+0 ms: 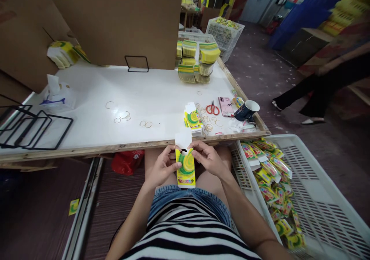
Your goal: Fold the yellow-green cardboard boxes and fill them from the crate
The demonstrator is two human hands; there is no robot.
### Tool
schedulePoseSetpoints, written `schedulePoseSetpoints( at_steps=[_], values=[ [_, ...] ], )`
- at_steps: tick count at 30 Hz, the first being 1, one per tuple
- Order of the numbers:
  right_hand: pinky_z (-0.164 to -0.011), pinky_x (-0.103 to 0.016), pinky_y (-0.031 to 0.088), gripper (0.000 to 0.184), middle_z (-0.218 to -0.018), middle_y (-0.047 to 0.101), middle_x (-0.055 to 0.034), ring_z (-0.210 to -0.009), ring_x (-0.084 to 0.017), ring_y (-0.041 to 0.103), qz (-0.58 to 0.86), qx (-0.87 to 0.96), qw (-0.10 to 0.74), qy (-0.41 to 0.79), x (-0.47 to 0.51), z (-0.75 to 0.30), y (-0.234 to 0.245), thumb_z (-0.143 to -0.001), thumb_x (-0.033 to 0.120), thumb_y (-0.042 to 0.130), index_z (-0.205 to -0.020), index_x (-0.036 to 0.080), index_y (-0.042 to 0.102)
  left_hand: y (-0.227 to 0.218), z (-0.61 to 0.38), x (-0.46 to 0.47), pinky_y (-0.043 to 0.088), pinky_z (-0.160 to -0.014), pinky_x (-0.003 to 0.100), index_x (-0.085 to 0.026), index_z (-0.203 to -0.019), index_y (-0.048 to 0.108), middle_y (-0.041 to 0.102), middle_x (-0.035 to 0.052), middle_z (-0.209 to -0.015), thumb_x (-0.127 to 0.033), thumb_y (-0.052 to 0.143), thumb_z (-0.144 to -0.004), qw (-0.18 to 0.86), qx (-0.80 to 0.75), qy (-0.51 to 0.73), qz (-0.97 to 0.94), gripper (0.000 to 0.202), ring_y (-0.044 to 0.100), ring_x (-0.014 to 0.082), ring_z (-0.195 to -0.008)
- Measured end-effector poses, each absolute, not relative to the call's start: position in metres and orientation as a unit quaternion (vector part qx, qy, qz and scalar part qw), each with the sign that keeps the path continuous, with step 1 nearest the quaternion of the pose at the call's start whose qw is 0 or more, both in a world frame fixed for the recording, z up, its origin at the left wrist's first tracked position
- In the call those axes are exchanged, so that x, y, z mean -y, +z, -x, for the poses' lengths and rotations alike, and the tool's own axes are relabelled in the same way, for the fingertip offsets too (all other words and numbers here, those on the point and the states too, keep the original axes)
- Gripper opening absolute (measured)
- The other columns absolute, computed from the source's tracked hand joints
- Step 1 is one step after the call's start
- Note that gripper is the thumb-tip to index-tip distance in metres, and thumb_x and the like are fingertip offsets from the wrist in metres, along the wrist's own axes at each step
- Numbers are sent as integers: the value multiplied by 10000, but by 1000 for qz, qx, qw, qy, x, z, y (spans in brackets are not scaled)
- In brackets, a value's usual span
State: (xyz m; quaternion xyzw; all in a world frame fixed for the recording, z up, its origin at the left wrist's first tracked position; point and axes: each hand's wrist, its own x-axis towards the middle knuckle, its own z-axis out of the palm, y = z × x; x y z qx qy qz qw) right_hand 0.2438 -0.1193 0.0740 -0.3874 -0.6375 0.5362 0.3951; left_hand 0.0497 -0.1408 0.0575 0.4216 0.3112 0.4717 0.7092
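Over my lap, just off the table's front edge, I hold a small yellow-green printed carton (185, 170) with its white end flap standing up at the top. My left hand (165, 164) grips its left side, thumb across the front face. On the upper right corner, my right hand (206, 156) pinches the carton between thumb and fingers. Right behind it on the table lies a small stack of similar flat cartons (195, 120). Whether anything is inside the carton cannot be seen.
Rubber bands (146, 124), red-handled scissors (212, 108), a pink phone (226, 106) and a dark mug (246, 110) lie on the white table (86, 133). Carton bundles (199, 61) stand behind. At right is a white crate (312, 183) with filled cartons. A person (323, 75) walks beyond.
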Motion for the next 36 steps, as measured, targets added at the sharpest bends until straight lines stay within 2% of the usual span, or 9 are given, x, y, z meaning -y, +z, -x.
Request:
schedulePoseSetpoints(
  at_steps=[9,14,18,20,23,27,31,34,36],
  values=[
    [-592,-252,415,253,-691,583,-8,-627,-134,498,402,677,381,486,115,-248,76,-903,368,523,-788,185,655,56,-52,140,522,-737,211,-201,-1030,544,658,43,-965,-195,749,-737,718,-300,460,-427,357,642,134,-846],
    [-712,-292,461,233,-777,636,-29,-741,-173,571,400,675,402,472,115,-247,74,-893,381,546,-803,198,659,54,-54,141,550,-725,273,-302,-1365,326,675,56,-1024,-234,752,-742,735,-309,438,-416,758,672,195,-892],
    [-759,-291,483,224,-880,652,-26,-831,-180,607,440,599,479,467,114,-245,73,-860,391,604,-1021,234,606,52,-55,139,544,-766,289,-246,-1263,479,674,94,-1102,-285,754,-732,707,-346,438,-434,599,659,237,-979],
    [-772,-294,485,245,-841,653,-23,-822,-176,610,452,575,505,458,112,-246,75,-879,409,573,-1047,234,605,52,-55,138,541,-779,296,-217,-1199,535,679,103,-1102,-293,743,-739,678,-373,445,-451,510,662,235,-966],
    [-709,-280,491,265,-708,626,0,-690,-152,594,442,593,451,499,108,-248,77,-879,420,562,-1015,213,656,53,-56,134,543,-746,292,-200,-1201,539,696,98,-1061,-301,716,-764,640,-405,445,-478,482,676,225,-911],
    [-642,-244,484,363,-798,673,5,-690,-139,617,427,637,347,541,105,-246,73,-788,314,670,-1133,216,614,53,-60,133,550,-755,309,-205,-1237,529,699,95,-1065,-308,703,-768,624,-406,442,-500,510,677,237,-925],
    [-536,-203,383,340,-629,627,61,-549,-121,557,487,691,317,430,105,-239,70,-746,188,660,-1077,248,609,53,-60,135,549,-817,333,-210,-1243,526,696,106,-1085,-304,671,-795,623,-405,431,-512,480,671,241,-972],
    [-499,-204,315,287,-489,520,99,-454,-113,474,518,704,308,375,106,-233,69,-734,170,665,-1005,248,612,53,-57,135,553,-804,330,-213,-1255,511,686,117,-1114,-306,664,-802,626,-405,432,-508,488,670,245,-981],
    [-498,-208,321,287,-485,521,97,-450,-120,476,519,699,313,379,106,-229,68,-747,187,664,-1022,238,597,53,-55,135,554,-796,331,-211,-1264,498,671,126,-1150,-307,673,-797,629,-407,433,-501,507,665,253,-999]
  ],
)
